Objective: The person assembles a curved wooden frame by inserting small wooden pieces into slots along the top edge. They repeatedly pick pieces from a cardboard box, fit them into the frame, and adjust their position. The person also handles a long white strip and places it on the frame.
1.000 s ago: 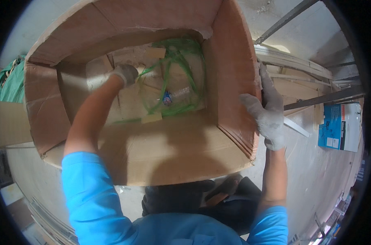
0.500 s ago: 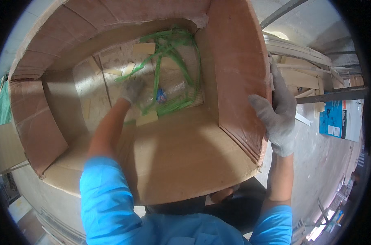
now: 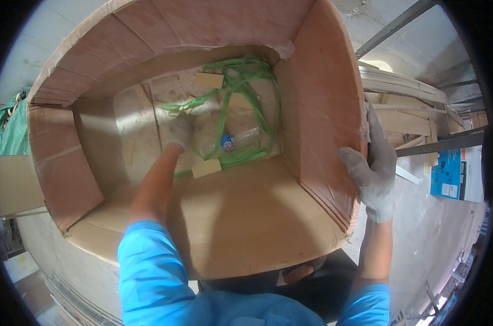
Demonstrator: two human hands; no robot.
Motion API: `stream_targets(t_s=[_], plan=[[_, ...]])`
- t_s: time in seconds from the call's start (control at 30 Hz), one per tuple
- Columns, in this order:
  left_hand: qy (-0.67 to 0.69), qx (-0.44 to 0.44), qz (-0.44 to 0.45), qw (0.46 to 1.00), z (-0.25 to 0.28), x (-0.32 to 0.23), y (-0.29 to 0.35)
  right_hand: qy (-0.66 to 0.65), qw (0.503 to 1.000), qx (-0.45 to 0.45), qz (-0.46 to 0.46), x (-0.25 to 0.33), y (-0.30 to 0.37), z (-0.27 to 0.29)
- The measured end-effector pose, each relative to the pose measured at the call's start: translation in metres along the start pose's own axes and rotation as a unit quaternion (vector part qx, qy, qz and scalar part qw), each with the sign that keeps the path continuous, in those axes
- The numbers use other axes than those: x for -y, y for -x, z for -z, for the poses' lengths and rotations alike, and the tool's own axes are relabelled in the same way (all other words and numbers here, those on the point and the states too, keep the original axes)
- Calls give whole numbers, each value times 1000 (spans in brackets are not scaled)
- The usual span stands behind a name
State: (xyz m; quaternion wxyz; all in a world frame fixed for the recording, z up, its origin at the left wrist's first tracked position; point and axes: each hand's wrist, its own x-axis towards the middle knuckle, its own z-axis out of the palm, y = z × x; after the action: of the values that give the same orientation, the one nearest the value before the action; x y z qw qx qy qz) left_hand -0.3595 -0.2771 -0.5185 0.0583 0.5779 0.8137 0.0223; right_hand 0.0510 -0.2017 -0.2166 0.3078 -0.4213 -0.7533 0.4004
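A large cardboard box (image 3: 246, 217) stands open in front of me, its flaps folded upward. My left hand (image 3: 181, 130), in a grey glove, reaches down to the box's bottom beside a tangle of green plastic strapping (image 3: 221, 127). Its fingers are blurred, so their grip is unclear; a small pale bit shows at the fingertips. My right hand (image 3: 374, 171), also gloved, is wrapped over the edge of the box's right flap (image 3: 328, 103), thumb on the inner face. Inside lie several flat tan pieces, one (image 3: 207, 168) near the front, and a clear plastic bottle (image 3: 247, 135) with a blue label.
Right of the box, metal bars (image 3: 442, 140) and stacked pale strips (image 3: 404, 81) stand close by. Beyond them is a blue and white carton (image 3: 447, 174). At the left are a green sack (image 3: 13, 125) and a pale board (image 3: 13, 185).
The view has shifted, so the box appears lower and farther right. The tan pieces beside my left hand's fingers no longer show as separate strips. My right hand keeps its grip.
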Motion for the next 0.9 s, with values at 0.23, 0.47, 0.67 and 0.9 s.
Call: stream_targets(t_s=[0.23,0.47,0.67,0.9], plan=[[-128,-55,85,986,52,31,-68,28,999,21,-15,0,4,3],[-212,-129,83,965,55,68,-110,16,999,17,-31,4,1,-2],[-227,31,54,972,10,87,-108,35,998,23,-39,3,-5,-2],[-199,57,98,973,6,72,-95,40,998,24,-41,-2,-12,-1]])
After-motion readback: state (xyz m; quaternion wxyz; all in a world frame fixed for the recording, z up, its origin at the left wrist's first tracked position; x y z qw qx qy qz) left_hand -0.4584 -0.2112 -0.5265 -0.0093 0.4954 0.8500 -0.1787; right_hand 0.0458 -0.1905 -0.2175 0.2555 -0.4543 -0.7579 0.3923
